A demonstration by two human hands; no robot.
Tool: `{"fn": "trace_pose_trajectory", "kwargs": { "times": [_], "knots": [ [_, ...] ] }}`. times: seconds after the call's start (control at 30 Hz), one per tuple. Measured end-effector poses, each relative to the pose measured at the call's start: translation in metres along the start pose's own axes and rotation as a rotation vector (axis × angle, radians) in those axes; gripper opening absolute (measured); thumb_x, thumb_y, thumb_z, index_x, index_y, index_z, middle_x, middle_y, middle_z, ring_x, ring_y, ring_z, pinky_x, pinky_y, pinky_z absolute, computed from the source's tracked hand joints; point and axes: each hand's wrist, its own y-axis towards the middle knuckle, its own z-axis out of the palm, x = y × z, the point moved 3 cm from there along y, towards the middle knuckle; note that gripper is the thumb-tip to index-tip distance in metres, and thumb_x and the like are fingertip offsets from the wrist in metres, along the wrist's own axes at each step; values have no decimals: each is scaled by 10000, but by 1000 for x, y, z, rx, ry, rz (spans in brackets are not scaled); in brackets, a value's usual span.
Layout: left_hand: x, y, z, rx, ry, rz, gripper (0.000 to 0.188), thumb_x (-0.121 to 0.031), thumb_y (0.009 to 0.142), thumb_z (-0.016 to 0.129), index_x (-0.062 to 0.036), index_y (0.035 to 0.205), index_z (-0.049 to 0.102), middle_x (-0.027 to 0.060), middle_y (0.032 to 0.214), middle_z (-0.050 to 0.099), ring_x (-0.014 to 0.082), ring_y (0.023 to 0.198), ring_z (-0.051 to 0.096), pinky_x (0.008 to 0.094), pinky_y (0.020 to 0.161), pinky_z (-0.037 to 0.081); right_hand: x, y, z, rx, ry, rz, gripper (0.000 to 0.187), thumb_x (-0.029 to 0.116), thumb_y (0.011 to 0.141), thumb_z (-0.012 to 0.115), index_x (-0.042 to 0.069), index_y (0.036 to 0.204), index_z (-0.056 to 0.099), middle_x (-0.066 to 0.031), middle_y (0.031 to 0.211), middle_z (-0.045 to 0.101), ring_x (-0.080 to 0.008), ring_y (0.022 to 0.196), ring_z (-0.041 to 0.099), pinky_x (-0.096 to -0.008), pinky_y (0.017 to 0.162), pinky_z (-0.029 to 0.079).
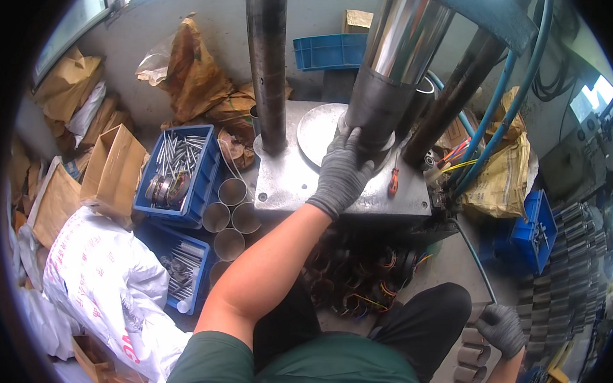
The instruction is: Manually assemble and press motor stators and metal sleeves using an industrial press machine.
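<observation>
My left hand (343, 173), in a grey glove, reaches onto the press table (286, 185). Its fingers are stretched out against the lower part of a dark metal cylinder (379, 104), the thumb apart. This cylinder stands beneath the shiny press ram (409, 36), next to a round steel disc (311, 134) on the table. At the lower right my right hand (502, 330), also gloved, is closed at the end of a long thin lever (476, 260). A screwdriver (393, 182) with an orange handle lies right of my left hand.
Thick columns (270, 71) and blue hoses (503, 110) flank the ram. Left are blue crates (208, 171) of metal parts, open metal tubes (229, 245) and a white sack (104, 279). Wound parts with coloured wires (357, 284) sit beneath the table; stacked metal pieces (566, 277) stand right.
</observation>
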Motion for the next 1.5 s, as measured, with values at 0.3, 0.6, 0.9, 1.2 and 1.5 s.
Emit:
{"fn": "trace_pose_trajectory", "kwargs": {
  "times": [0.3,0.6,0.9,1.2,1.5],
  "knots": [
    [-2,-3,3,-37,27,31,783,-184,836,722,15,1508,371,256,1496,448,435,1335,456,473,1150,386,-5,-1,2,-89,-26,-45,121,139,790,737,28,838,723,-204,781,661,-398,727,655,-444,672,525],
    [-3,-2,4,-37,51,30,784,-182,822,733,25,1496,392,263,1483,460,442,1312,474,470,1142,393,-5,2,-1,-118,-51,-8,128,127,791,725,7,804,681,-227,783,628,-430,748,626,-483,672,499],
    [0,-4,5,-60,52,46,789,-180,826,731,25,1503,380,272,1477,459,446,1310,467,483,1139,392,-13,5,-4,-129,-82,-11,132,134,825,704,7,801,681,-230,757,620,-425,736,626,-476,655,482],
    [-1,-4,6,-84,44,77,803,-174,813,738,30,1500,376,272,1480,457,448,1304,471,487,1137,395,-5,6,-7,-100,-106,25,164,144,776,735,1,832,678,-238,784,632,-438,767,633,-494,687,499],
    [1,-4,6,-85,39,85,813,-166,805,737,49,1496,367,293,1476,451,458,1296,476,494,1138,392,-2,7,-8,-89,-149,43,144,130,780,721,-2,800,666,-233,771,629,-431,764,635,-493,689,497]
  ]
}}
